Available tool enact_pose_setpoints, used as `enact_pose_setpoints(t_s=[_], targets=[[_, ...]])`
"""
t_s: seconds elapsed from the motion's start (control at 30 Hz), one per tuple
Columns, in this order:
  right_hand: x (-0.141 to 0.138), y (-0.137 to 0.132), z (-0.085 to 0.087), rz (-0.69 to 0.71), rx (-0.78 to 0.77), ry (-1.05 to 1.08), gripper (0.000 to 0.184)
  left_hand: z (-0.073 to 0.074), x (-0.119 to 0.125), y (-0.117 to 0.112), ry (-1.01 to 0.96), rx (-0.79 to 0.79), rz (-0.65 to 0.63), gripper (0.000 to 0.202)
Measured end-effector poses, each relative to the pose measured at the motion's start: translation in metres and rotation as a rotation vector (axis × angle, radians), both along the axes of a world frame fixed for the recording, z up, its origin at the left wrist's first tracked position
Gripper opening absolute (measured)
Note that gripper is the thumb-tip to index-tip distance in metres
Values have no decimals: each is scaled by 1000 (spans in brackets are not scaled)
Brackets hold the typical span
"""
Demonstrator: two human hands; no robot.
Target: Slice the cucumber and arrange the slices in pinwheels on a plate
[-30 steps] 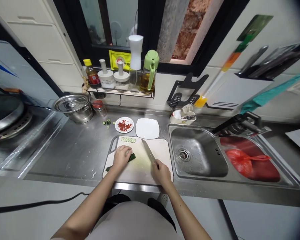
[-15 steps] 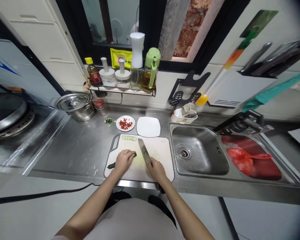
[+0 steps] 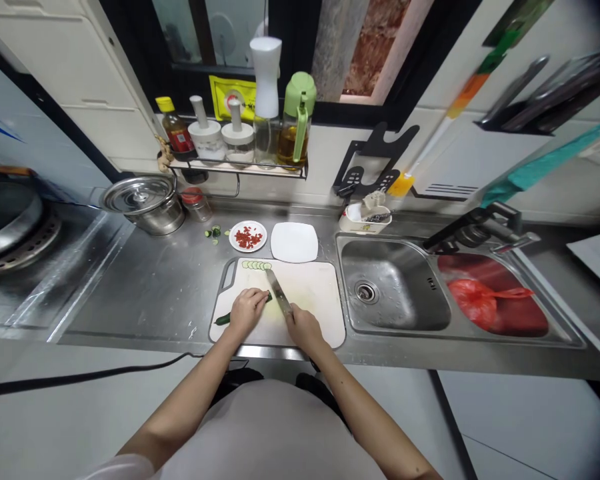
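On the white cutting board point(image 3: 325, 300) lies a dark green cucumber point(image 3: 223, 320). My left hand point(image 3: 249, 311) is closed over its middle, hiding much of it, and the cut end peeks out at the fingertips. The handle of a kitchen knife point(image 3: 279, 292) is gripped in my right hand point(image 3: 305, 328). Its blade points away from me and to the left, just right of the cut end, with the tip close to the cucumber slices point(image 3: 257, 265). Those pale slices overlap in a row along the board's far left edge.
Behind the board stand a plate of chopped red pieces point(image 3: 248, 237) and a white square plate point(image 3: 295, 242). Cucumber scraps point(image 3: 215, 233) lie to their left, near a lidded steel pot point(image 3: 153, 203). At right is the sink point(image 3: 395, 283). A condiment shelf point(image 3: 240, 165) hangs above.
The knife has moved left, its tip now reaching the row of slices, where one more slice appears at the right end. The whole view has shifted slightly.
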State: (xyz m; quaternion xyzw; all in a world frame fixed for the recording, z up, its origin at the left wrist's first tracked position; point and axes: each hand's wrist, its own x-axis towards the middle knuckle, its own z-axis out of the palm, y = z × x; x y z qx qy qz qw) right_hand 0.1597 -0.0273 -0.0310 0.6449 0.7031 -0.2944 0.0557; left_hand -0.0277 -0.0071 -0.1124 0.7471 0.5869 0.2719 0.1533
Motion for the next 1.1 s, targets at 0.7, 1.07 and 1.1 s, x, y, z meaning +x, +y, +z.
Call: enact_pose_setpoints(t_s=[0.7,1.07,1.1], targets=[[-7,-6,5,25,-18,-29,26,1,2,-2,35,31,5,26],[-7,-15,15,54,-78,-69,28,3,2,-1,30,18,-1,27],[-6,-17,16,59,-87,-75,28,2,2,-1,28,19,-2,26]])
